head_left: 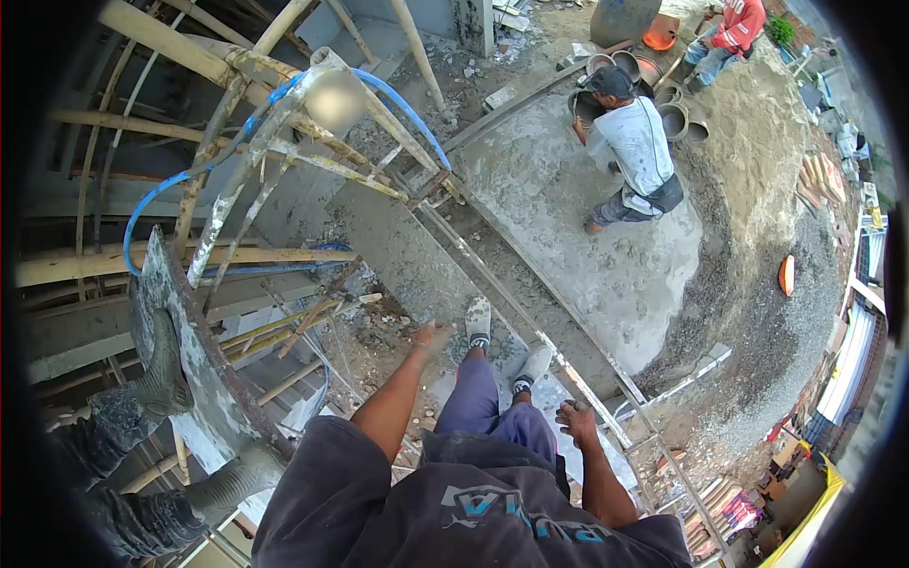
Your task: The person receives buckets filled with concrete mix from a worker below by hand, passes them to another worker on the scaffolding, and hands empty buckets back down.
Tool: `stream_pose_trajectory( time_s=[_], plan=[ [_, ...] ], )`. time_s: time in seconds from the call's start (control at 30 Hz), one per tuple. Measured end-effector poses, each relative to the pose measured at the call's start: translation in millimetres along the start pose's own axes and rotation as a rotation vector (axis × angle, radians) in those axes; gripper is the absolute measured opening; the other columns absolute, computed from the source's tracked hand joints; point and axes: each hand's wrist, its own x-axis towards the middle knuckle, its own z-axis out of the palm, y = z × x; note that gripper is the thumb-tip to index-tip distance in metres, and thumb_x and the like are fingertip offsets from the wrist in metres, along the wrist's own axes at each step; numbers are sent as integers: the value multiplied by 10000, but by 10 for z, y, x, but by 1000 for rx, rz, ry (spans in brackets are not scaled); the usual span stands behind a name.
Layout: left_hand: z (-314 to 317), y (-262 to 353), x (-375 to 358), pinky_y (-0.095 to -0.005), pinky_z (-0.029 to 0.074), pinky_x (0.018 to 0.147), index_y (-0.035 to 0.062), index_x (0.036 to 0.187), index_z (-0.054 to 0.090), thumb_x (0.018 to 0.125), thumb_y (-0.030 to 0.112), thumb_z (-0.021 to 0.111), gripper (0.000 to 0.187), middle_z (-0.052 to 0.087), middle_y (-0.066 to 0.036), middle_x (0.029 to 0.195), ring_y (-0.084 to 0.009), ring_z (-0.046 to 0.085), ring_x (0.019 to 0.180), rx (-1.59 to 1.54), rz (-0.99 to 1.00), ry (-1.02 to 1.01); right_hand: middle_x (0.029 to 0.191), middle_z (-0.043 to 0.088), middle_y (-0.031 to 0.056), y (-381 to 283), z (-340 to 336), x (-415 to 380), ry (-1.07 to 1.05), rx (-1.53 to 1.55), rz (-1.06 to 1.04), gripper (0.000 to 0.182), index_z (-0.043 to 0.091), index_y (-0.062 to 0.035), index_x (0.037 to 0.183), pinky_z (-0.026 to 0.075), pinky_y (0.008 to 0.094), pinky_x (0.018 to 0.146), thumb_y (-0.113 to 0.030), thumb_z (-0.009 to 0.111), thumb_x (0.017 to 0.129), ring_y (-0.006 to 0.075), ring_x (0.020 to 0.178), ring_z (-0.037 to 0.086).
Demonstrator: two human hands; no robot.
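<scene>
My left hand (434, 338) is held out in front of me with its fingers apart, above the rubble beside my shoe, and nothing is in it. Lower down on the right, my right hand (576, 419) hangs near the metal ladder-like frame (559, 355), its fingers loosely spread and empty. My shoes (478, 322) stand on grey, cement-covered ground. At the far left, two gloved hands of another person (166, 374) are on a cement-smeared board (204, 379).
Bamboo poles and a blue hose (151, 199) fill the left side. A crouching person (634, 142) handles a bucket near several others at the upper right. Another person (734, 38) sits beyond. Gravel (710, 312) and sand lie at the right.
</scene>
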Motion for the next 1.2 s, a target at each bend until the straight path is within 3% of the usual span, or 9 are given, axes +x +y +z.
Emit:
stream_pose_trajectory(
  time_s=[0.07, 0.27, 0.67, 0.87, 1.2],
  plan=[
    [33, 175, 66, -352, 494, 807, -10, 1075, 635, 798, 440, 680, 530, 680, -169, 986, -260, 648, 927, 59, 37, -7, 975, 651, 95, 126, -20, 30, 10, 3, 56, 384, 534, -15, 1190, 504, 355, 685, -274, 568, 909, 190, 822, 630],
    [178, 468, 527, -370, 493, 828, -17, 1066, 626, 810, 430, 664, 516, 664, -207, 1025, -317, 642, 964, 145, 35, -51, 997, 660, 116, 331, 115, 126, -8, -40, 138, 409, 523, -1, 1220, 517, 352, 691, -271, 563, 914, 197, 837, 643],
    [499, 459, 1440, -357, 500, 826, -7, 1131, 571, 819, 368, 684, 501, 669, -149, 1025, -275, 649, 951, -139, 130, -20, 976, 671, 93, 179, 784, 390, -132, 98, 99, 382, 563, 13, 1166, 514, 296, 704, -284, 558, 925, 163, 806, 640],
    [649, 698, 1728, -344, 495, 865, -35, 1201, 521, 816, 362, 695, 579, 652, -164, 1068, -260, 633, 1000, 36, 214, 35, 940, 674, 58, 285, 849, 413, -137, 86, 158, 337, 600, -5, 1102, 513, 281, 692, -290, 553, 929, 142, 793, 643],
    [1135, 1008, 2449, -394, 422, 990, -41, 1301, 448, 810, 442, 660, 720, 518, -256, 1277, -361, 508, 1196, 250, 388, -44, 796, 664, 69, 1007, 1150, 489, -30, 79, 177, 298, 631, 16, 980, 511, 266, 575, -269, 566, 918, 142, 664, 656]
  ],
)
